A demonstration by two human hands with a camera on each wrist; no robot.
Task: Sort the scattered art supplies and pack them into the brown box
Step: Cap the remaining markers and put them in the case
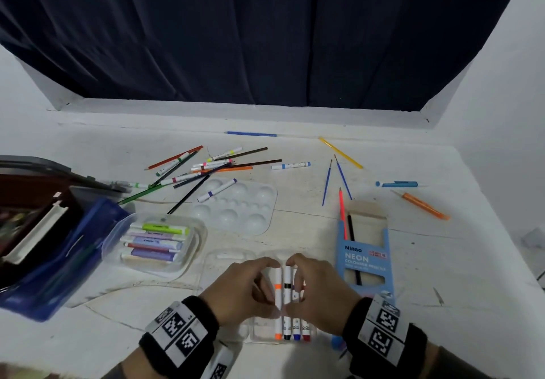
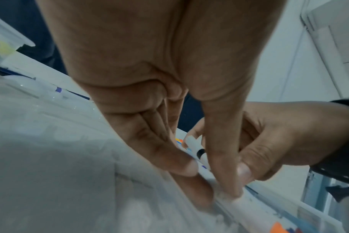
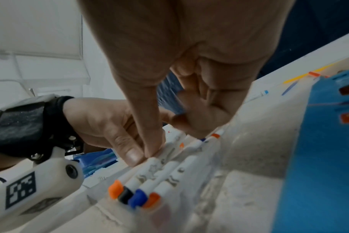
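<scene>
Markers (image 1: pixel 286 299): four white-bodied, capped orange, black, blue and red, side by side in a clear plastic tray (image 1: pixel 227 263) at lower centre of the head view.
Left hand (image 1: pixel 236 288): fingers and thumb curled, pinching the orange-banded marker from the left.
Right hand (image 1: pixel 320 290): mirrored, thumb and fingertips clamped on the row from the right; thumbs touching near the caps.
Step in hand, as judged: squaring the row and seating it in the tray; best pressed evenly at both ends so caps line up and none rides over its neighbour.
Brown box (image 1: pixel 26 216): far left edge, dark, open, well apart from the hands.
Close edges: blue Ninso pencil carton (image 1: pixel 365 257) just right of the tray; tub of pastel highlighters (image 1: pixel 154 243) to upper left.
Open room: bare table (image 1: pixel 442 275) at lower right and lower left; loose pencils (image 1: pixel 206 169) and white palette (image 1: pixel 236 204) crowd the centre beyond.
</scene>
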